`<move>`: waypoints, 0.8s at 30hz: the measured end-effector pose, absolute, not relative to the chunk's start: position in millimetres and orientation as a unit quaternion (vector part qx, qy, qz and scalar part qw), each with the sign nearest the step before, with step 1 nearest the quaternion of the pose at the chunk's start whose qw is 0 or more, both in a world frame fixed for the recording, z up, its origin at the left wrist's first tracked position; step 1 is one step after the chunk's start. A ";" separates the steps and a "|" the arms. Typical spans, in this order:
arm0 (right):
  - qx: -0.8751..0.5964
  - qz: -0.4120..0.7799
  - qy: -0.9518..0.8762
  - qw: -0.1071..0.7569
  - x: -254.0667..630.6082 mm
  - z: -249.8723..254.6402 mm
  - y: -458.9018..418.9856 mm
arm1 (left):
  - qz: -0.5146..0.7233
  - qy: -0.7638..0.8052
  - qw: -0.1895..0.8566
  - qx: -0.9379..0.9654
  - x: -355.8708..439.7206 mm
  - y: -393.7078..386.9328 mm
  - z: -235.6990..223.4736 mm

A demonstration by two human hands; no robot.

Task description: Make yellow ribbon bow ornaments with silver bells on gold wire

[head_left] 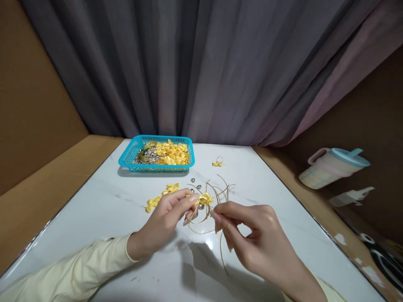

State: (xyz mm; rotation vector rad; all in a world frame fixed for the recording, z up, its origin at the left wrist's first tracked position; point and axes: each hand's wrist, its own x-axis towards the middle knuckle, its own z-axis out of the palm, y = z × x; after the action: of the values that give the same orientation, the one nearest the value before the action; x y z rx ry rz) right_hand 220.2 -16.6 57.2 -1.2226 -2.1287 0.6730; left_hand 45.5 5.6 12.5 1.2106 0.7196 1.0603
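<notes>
My left hand (170,214) pinches a yellow ribbon bow (206,198) between thumb and fingers, above the middle of the table. A small silver bell (201,206) shows just under the bow; whether it is fastened there I cannot tell. Thin gold cord (223,256) loops around the bow, with long loose ends. My right hand (252,235) is closed, thumb and forefinger pinching the cord right of the bow. Several yellow bows (153,204) lie beyond my left hand. Loose silver bells (192,180) rest behind the held bow, partly hidden by my fingers.
A blue basket (156,168) at the back left holds yellow bows, silver bells and gold cord. A bow with a cord loop (217,164) lies at the back. On the right are a lidded cup (330,167), a white bottle (349,197) and black-handled scissors (385,264).
</notes>
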 end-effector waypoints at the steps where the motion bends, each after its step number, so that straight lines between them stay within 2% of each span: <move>1: -0.457 0.252 -0.800 0.295 219.6 57.5 -16.3 | 0.464 0.313 0.639 0.527 45.5 5.6 12.6; 17: -0.394 0.206 -0.820 0.360 218.8 52.0 -13.3 | 0.448 0.256 0.798 0.313 49.2 0.6 25.3; 24: -0.389 0.160 -0.824 0.379 213.8 49.4 -14.8 | 0.434 0.254 0.824 0.260 51.6 -0.2 29.8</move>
State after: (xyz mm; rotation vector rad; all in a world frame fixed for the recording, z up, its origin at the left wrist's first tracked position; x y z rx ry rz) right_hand 213.8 -14.8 49.4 -0.9928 -2.1054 0.4078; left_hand 51.6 -0.2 29.8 0.5536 0.5396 0.9218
